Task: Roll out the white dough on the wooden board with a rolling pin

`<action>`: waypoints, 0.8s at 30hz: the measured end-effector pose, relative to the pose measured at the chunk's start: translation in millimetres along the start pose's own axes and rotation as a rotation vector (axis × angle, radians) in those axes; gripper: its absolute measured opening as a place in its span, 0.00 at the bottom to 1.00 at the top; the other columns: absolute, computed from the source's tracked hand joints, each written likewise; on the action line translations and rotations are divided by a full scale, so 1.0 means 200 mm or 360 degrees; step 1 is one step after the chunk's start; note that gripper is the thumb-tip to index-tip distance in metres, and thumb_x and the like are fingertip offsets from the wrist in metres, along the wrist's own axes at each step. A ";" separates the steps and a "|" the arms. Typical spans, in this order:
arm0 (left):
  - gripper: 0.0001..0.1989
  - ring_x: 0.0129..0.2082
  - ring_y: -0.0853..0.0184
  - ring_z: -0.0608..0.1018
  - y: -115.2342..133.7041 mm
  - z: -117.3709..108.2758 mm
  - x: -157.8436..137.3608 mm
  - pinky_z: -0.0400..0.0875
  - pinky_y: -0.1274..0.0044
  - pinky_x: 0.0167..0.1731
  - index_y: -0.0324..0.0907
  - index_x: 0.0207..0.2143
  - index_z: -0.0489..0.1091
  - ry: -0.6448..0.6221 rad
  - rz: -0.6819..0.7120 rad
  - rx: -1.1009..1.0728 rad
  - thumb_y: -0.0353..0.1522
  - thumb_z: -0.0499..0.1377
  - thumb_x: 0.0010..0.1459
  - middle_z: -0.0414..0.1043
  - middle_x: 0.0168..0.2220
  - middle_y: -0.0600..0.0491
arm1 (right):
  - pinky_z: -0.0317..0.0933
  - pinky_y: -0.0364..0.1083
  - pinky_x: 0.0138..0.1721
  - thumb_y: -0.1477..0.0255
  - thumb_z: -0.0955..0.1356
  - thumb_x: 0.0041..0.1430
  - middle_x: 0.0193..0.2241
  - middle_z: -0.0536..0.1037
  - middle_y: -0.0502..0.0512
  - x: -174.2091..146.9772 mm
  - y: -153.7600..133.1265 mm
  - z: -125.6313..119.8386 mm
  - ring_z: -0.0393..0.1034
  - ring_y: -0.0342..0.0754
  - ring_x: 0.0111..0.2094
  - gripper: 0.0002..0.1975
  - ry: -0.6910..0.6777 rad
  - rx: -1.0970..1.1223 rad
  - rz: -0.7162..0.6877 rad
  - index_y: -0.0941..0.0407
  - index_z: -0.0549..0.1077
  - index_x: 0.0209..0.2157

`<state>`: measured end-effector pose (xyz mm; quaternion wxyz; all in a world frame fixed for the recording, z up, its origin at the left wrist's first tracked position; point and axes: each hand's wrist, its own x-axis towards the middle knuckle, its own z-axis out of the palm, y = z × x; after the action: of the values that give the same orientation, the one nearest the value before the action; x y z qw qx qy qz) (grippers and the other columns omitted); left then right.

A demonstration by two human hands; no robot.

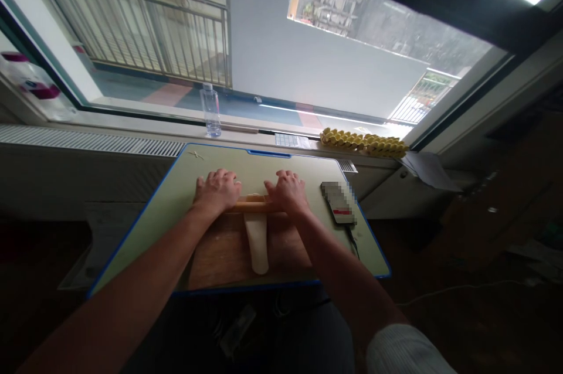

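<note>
A wooden rolling pin (251,207) lies crosswise over a long pale strip of dough (257,245). My left hand (219,189) is on the pin's left end and my right hand (287,191) on its right end, knuckles up and fingers curving forward over it. Both palms hide the pin's ends. The dough runs toward me on a brown wooden board (220,254), its far tip showing just beyond the pin. Under the board is a green folding table (167,210) with a blue edge.
On the table's right lies a phone (338,203) with a cable; thin scraps (196,155) lie at its far left corner. A clear bottle (211,110) and yellow egg trays (364,142) stand along the windowsill. A larger bottle (37,84) is at far left.
</note>
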<state>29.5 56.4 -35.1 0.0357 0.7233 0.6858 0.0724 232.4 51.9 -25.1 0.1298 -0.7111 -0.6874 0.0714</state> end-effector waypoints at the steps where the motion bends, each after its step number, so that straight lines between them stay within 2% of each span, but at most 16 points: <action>1: 0.26 0.63 0.47 0.74 0.00 0.00 -0.02 0.66 0.52 0.62 0.45 0.60 0.75 -0.0002 0.0000 -0.0003 0.43 0.47 0.71 0.73 0.67 0.41 | 0.58 0.60 0.63 0.56 0.66 0.73 0.59 0.78 0.67 -0.02 0.00 -0.01 0.69 0.62 0.62 0.24 0.0004 0.0002 -0.0001 0.57 0.75 0.60; 8: 0.24 0.63 0.49 0.75 0.02 -0.01 -0.16 0.65 0.53 0.63 0.48 0.58 0.77 0.0061 0.0000 -0.0025 0.43 0.48 0.71 0.74 0.66 0.44 | 0.58 0.58 0.62 0.55 0.65 0.72 0.57 0.80 0.65 -0.14 0.00 0.00 0.70 0.61 0.60 0.24 0.0080 -0.0027 -0.0019 0.56 0.77 0.57; 14: 0.27 0.64 0.48 0.74 0.02 0.04 -0.29 0.60 0.51 0.67 0.44 0.62 0.75 0.0285 0.0028 -0.0065 0.45 0.47 0.72 0.75 0.65 0.42 | 0.57 0.58 0.60 0.53 0.63 0.74 0.54 0.82 0.64 -0.27 0.00 0.01 0.71 0.61 0.57 0.22 0.0165 -0.0179 -0.0042 0.53 0.79 0.54; 20: 0.27 0.65 0.46 0.73 0.04 0.06 -0.38 0.49 0.42 0.72 0.42 0.64 0.73 0.0459 0.0020 -0.0100 0.41 0.45 0.73 0.75 0.66 0.39 | 0.53 0.62 0.62 0.53 0.61 0.77 0.50 0.83 0.66 -0.37 0.01 0.02 0.71 0.62 0.55 0.24 0.0228 -0.0268 -0.0040 0.53 0.82 0.48; 24: 0.28 0.65 0.48 0.74 0.07 0.06 -0.38 0.53 0.48 0.72 0.40 0.65 0.72 0.0414 0.0033 -0.0101 0.37 0.43 0.73 0.75 0.65 0.39 | 0.52 0.63 0.62 0.55 0.60 0.78 0.52 0.83 0.65 -0.38 0.00 0.02 0.71 0.63 0.56 0.24 0.0201 -0.0282 -0.0021 0.52 0.82 0.49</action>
<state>40.8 -18.8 -48.5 -0.0315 0.7134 0.6744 0.1877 228.8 -23.8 -34.3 0.1098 -0.7182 -0.6862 -0.0354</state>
